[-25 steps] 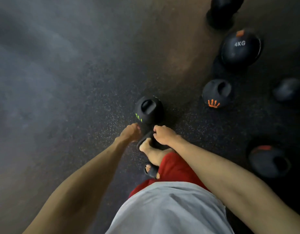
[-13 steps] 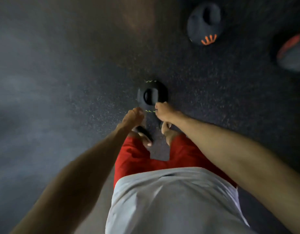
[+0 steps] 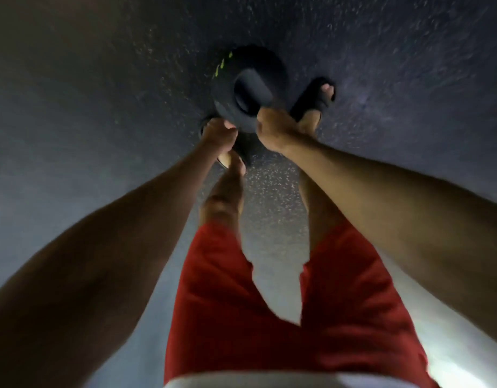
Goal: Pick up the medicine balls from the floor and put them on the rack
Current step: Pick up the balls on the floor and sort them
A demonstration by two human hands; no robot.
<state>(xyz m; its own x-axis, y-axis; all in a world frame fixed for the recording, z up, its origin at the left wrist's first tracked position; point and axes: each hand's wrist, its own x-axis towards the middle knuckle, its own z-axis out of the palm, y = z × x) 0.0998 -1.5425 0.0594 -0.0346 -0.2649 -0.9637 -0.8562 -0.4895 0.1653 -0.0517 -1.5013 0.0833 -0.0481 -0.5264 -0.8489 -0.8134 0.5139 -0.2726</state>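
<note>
Ball (image 3: 233,105): black, green marks at upper left, recessed handle facing camera; just ahead of the feet, low over speckled floor (image 3: 409,65); lifted or resting, not discernible.
Left hand (image 3: 220,133): fingers curled, gripping near left edge of ball.
Right hand (image 3: 271,127): fingers curled, gripping near right edge beside handle.
Sandal (image 3: 316,98): black, just right of ball.
Shorts (image 3: 227,303): red.
Motion blur throughout.
</note>
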